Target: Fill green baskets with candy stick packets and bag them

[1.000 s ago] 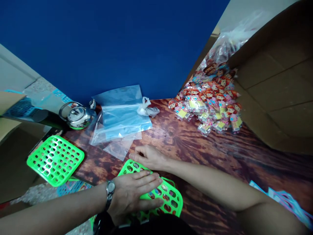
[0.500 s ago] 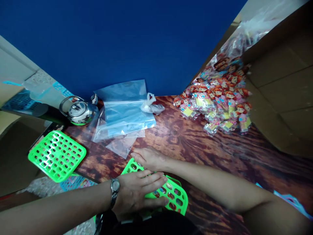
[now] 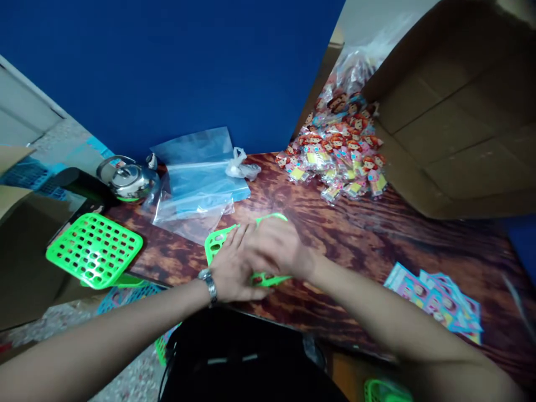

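A green perforated plastic piece (image 3: 212,239), a lid or basket top, lies on the table in front of me, largely covered by my hands. My left hand (image 3: 237,271), with a watch at the wrist, rests flat on it with the fingers stretched out. Across it comes my right hand (image 3: 278,245), over the piece and close to the left fingers. Its fingers are bent and smeared by motion, so whether they grip anything is unclear.
Packaged dolls (image 3: 343,145) are heaped at the back right beside a cardboard box (image 3: 452,123). Printed cards (image 3: 438,301) lie at the right. Clear plastic bags (image 3: 201,190), a metal kettle (image 3: 129,181) and another green perforated lid (image 3: 96,251) are at the left.
Both hands and the green piece are now farther from the table's front edge. My right hand has come back over the piece from its far-left corner. The view has shifted, showing the cards.
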### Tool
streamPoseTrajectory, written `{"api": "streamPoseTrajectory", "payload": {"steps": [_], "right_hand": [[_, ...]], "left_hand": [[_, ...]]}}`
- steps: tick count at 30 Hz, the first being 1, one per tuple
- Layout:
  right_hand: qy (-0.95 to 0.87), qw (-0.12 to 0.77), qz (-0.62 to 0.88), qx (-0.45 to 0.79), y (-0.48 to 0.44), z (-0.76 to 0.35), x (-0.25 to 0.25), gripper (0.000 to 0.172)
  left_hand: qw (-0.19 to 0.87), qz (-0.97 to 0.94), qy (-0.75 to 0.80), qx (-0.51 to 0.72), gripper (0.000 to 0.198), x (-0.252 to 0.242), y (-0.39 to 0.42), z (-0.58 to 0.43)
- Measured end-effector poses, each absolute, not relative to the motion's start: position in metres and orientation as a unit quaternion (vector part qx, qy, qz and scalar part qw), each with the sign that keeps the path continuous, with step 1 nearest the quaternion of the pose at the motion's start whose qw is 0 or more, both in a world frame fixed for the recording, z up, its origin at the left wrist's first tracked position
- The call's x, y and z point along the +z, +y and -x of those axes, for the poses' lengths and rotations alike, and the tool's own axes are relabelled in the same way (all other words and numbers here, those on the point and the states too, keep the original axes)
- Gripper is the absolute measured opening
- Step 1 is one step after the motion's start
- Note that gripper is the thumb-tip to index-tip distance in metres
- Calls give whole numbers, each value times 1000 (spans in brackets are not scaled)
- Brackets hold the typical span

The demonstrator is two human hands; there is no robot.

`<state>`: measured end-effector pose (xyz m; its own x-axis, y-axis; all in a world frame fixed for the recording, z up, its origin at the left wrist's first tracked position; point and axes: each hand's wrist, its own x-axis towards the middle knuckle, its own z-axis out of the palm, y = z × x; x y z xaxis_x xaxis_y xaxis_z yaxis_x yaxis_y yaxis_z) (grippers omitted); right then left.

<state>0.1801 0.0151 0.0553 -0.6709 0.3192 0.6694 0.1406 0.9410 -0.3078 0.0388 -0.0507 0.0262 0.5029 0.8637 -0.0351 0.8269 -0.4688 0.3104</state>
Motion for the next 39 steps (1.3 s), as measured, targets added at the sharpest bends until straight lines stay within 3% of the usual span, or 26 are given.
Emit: {"api": "streamPoseTrajectory", "payload": {"steps": [3,6,14,18,25,31,35,39], "right_hand": [[-936,336,-59,82,-45,-200,46,28],[-960,258,-98,45,-85,-186,30,18],[-974,140,-169,-59,-78,-113,15,24],[-972,79,-215,-47,-74,-106,12,23],[-977,78,-189,55,-78,-107,7,21],[-973,79,-207,63,-72,-105,7,17],[-967,146,-202,60,-76,-107,8,25],[-957,257,-117,72,-86,-141,6,23]], "left_hand": [[146,-830,536,57,102,27,-44,-46],[144,-823,548,46,105,29,-42,-50],[140,-826,545,39,104,29,-41,-51],[153,-820,550,43,104,32,-42,-52],[170,-818,547,59,104,31,-43,-52],[141,-834,529,75,104,27,-41,-49],[106,-845,519,79,104,23,-39,-46],[83,-852,507,99,104,20,-38,-44]]}}
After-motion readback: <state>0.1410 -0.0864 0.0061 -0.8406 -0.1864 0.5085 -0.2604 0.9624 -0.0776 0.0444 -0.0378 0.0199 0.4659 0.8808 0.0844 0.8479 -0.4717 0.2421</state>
